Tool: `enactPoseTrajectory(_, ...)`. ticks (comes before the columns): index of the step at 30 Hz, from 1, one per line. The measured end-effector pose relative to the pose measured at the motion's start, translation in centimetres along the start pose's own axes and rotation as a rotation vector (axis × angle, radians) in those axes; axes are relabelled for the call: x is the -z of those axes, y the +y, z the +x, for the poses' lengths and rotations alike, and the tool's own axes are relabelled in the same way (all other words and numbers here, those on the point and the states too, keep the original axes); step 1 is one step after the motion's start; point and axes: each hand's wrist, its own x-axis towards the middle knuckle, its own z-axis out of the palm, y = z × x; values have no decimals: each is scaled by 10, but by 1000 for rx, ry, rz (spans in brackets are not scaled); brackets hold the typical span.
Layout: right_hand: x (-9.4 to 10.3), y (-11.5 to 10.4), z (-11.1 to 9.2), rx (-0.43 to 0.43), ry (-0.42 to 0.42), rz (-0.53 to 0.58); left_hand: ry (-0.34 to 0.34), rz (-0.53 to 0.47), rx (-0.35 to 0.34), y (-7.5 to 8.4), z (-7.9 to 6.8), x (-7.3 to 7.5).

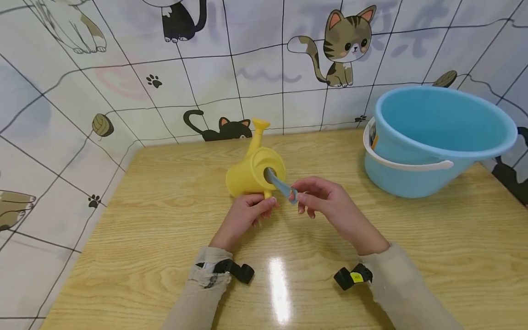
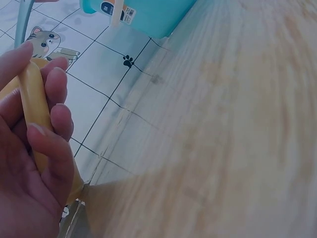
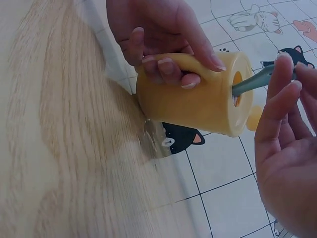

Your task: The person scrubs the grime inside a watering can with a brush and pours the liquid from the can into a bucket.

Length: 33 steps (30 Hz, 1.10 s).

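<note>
A yellow watering can (image 1: 243, 176) is near the middle of the table, its spout towards the wall and its round top hole facing up towards me. My left hand (image 1: 247, 213) grips the can's handle (image 2: 34, 99), fingers curled round it. From the hole sticks out a slim blue-grey handle (image 1: 280, 184) with a ring at its end; the rest of it is hidden inside the can (image 3: 178, 101). My right hand (image 1: 323, 197) pinches the ring end between thumb and fingers.
At the right back stands a light blue bucket (image 1: 408, 181) with a white carrying handle (image 1: 404, 165) and a wide upper rim. A tiled wall (image 1: 264, 73) with cat pictures borders the wooden table (image 1: 165, 256) at the back and left.
</note>
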Motion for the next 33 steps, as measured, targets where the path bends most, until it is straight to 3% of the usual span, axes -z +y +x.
enactPoseTrajectory(14, -9, 1, 4, -26, 115, -93, 7, 16, -9, 1, 1, 0)
enactPoseTrajectory(18, -15, -3, 2, -13, 119, -158, 11, 13, -3, 3, 0, 0)
enactPoseTrajectory(25, -25, -29, -6, -55, 112, -183, 24, -5, 17, -9, 3, -2)
enactPoseTrajectory(33, -23, -29, -7, -55, 125, -181, 17, -7, 2, 2, -1, -2)
